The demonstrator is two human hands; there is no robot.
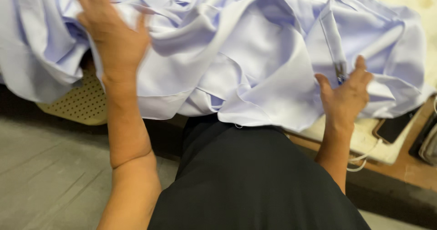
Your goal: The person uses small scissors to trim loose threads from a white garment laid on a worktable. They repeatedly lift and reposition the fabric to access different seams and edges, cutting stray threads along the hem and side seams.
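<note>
My left hand (111, 27) is blurry, fingers wide, touching the pale purple cloth (255, 52). My right hand (346, 96) holds small scissors (340, 73) against the cloth on the right.

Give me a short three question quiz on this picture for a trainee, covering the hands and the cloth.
1. True or false: the left hand is on the pale lilac fabric.
2. Which hand holds the small metal tool?
3. What lies at the right, beside the cloth: A) a dark phone, B) a red cup?

Key
1. True
2. The right hand
3. A
</note>
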